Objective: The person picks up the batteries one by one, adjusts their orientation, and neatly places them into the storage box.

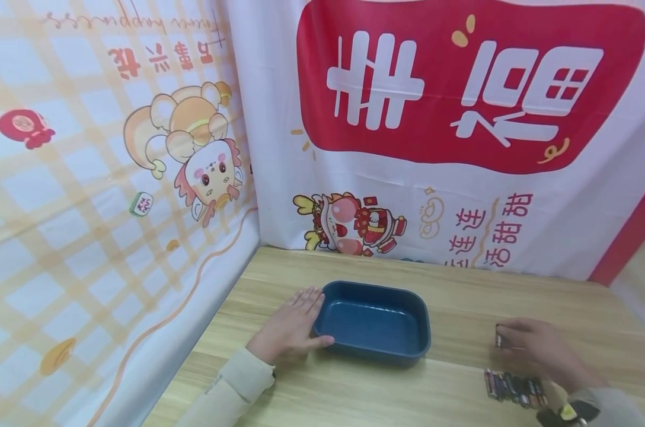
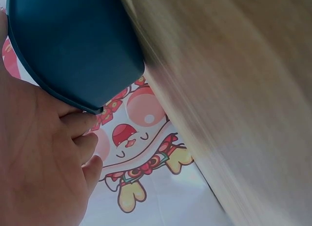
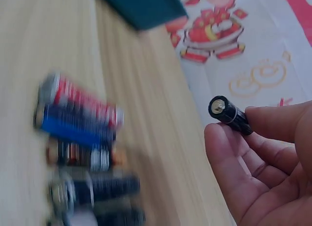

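Note:
My left hand (image 1: 292, 326) rests against the left end of a dark blue rectangular bin (image 1: 373, 326), thumb spread toward the near side. In the left wrist view its fingers touch the rim of the bin (image 2: 73, 46). Between thumb and fingertips, my right hand (image 1: 538, 347) pinches a black battery (image 3: 231, 115), raised above the table, one metal end facing the right wrist camera. Beneath that hand lies a row of several batteries (image 1: 514, 388); in the right wrist view they show blurred, among them a red and silver one (image 3: 83, 102) and a blue one (image 3: 75, 126).
Everything stands on a light wood-grain table (image 1: 450, 391). A white cloth with a red printed panel (image 1: 445, 142) hangs behind its far edge. To the left hangs a checked cloth with cartoon prints (image 1: 88, 237). A dark band (image 1: 584, 409) is round the right wrist.

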Action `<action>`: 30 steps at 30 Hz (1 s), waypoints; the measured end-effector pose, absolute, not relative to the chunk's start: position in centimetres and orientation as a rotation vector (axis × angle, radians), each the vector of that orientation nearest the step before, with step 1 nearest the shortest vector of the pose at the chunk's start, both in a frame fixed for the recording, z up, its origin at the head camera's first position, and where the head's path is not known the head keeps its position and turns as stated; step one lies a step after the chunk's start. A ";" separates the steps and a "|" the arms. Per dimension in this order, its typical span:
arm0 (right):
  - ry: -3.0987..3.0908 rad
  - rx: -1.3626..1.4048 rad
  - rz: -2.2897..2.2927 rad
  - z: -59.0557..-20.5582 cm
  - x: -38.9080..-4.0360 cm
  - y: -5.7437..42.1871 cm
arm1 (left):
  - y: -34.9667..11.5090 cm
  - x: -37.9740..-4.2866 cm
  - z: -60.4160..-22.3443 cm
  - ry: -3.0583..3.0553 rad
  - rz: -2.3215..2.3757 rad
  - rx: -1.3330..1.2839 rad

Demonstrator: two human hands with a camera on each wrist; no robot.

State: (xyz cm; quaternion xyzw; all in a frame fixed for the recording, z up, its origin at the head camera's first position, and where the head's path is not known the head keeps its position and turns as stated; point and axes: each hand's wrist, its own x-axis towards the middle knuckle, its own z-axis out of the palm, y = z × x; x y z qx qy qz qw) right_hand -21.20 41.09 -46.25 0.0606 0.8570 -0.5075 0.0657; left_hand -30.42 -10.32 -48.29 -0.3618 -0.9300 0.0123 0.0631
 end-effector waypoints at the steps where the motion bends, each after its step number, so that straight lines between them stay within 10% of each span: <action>1: 2.546 0.169 -1.590 -46.2 -21.2 40.6 | -10.3 -30.4 -48.3 -2.814 0.030 -1.093; 30: 2.099 -0.124 -1.977 -44.9 -24.8 33.3 | -10.3 -30.0 -48.3 -2.825 -0.007 -1.081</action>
